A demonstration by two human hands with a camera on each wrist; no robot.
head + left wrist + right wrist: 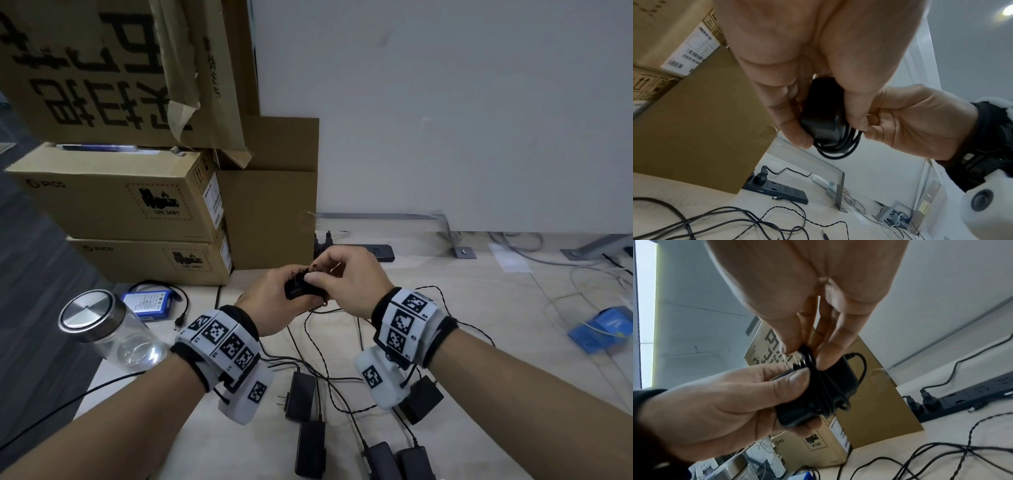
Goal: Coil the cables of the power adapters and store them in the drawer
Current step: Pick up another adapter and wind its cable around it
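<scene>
Coiling step: left hand [274, 298] grips the adapter [813, 395]; right hand [346, 277] pinches its cable [840, 146], wound round the body. Next, probably: tuck the end, then find the drawer, unseen here.

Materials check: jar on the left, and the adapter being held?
Jar: clear glass or hard plastic body, see-through; brushed-metal lid, silvery sheen. Adapter, gripped by the left hand: matte black plastic by its moulded look; cable sheath looks rubbery.
</scene>
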